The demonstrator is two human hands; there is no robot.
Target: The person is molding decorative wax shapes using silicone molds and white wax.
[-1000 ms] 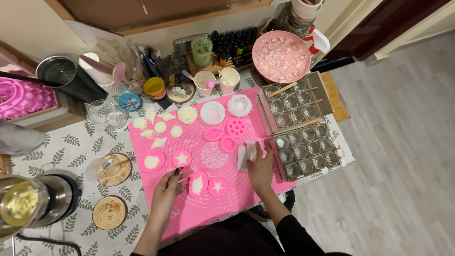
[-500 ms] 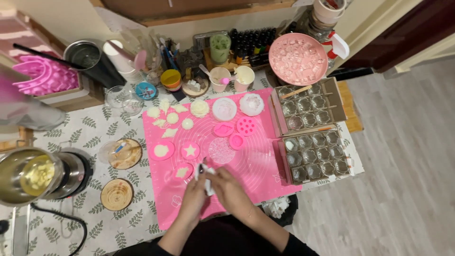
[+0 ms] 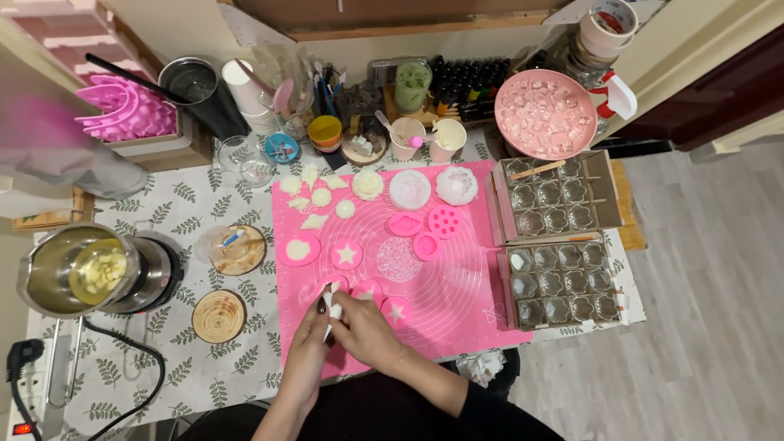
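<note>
My left hand (image 3: 309, 343) and my right hand (image 3: 362, 328) meet over the near left part of a pink silicone mat (image 3: 457, 286). Together they hold a small white scraper-like piece (image 3: 332, 310), its top end poking out between the fingers. Just beyond the hands lie small round pink moulds with white stars (image 3: 346, 255) and a white heart shape (image 3: 298, 250). Pale cast shapes (image 3: 320, 198) are spread along the mat's far edge, beside two round white pieces (image 3: 410, 189).
Two trays of clear flower moulds (image 3: 558, 282) stand right of the mat. A pink bowl of cubes (image 3: 545, 113), cups and jars line the back. A metal melting pot (image 3: 82, 269) with a cord and two wooden coasters (image 3: 219, 315) sit at left.
My right hand came from the right side of the mat to join the left. Both hands now grip the white piece near the front edge. The camera view shifted.
</note>
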